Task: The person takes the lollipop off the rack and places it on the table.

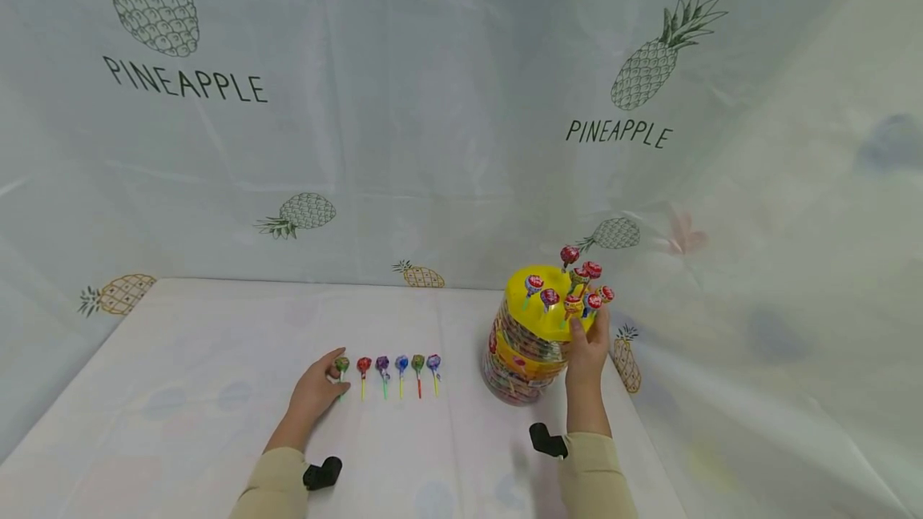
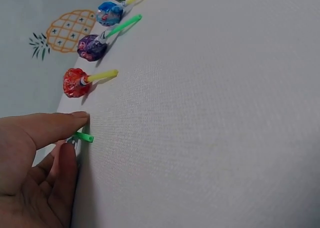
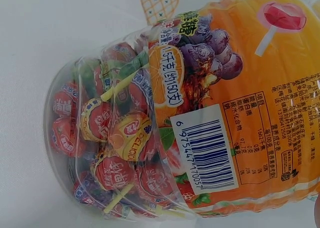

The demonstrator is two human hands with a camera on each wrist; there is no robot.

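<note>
A lollipop with a green stick point(image 1: 342, 364) lies at the left end of a row of lollipops on the white table. My left hand point(image 1: 315, 391) holds it, thumb and fingers bent around it; in the left wrist view the stick point(image 2: 85, 137) shows between thumb and fingers. On the right stands a clear jar point(image 1: 513, 381) full of wrapped lollipops, with a yellow lid point(image 1: 521, 319). Several lollipops stand upright in this lid. My right hand point(image 1: 587, 363) grips the lid's right edge, thumb in front; the other fingers are partly hidden. The jar's label point(image 3: 225, 103) fills the right wrist view.
To the right of my left hand lie a red lollipop point(image 1: 364, 364), a purple one point(image 1: 383, 364), a blue one point(image 1: 401, 364) and others, sticks toward me. Behind the table hangs a cloth point(image 1: 447, 142) printed with pineapples.
</note>
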